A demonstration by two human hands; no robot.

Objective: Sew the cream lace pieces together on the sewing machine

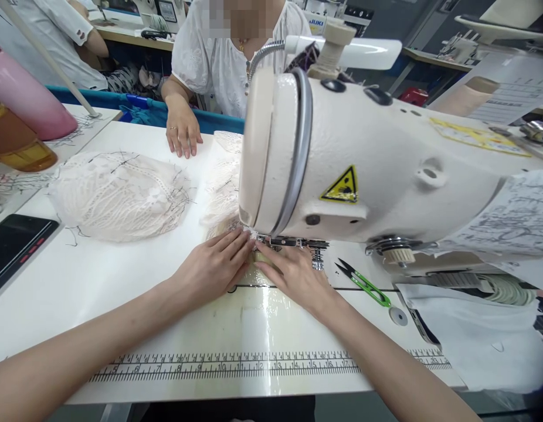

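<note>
My left hand (214,265) lies flat on the white table, fingers stretched toward the needle area of the white sewing machine (363,170). My right hand (293,274) lies beside it, fingers extended and pressing down a small cream lace piece (223,199) that runs under the presser foot (278,241). Both hands' fingertips meet just in front of the foot. The lace beneath the fingers is mostly hidden by the machine head.
A pile of lace pieces (119,193) sits at left. Green thread snips (366,284) lie right of the machine. A black phone (14,246) and an amber bottle (16,143) are far left. Another person's hand (182,132) rests across the table.
</note>
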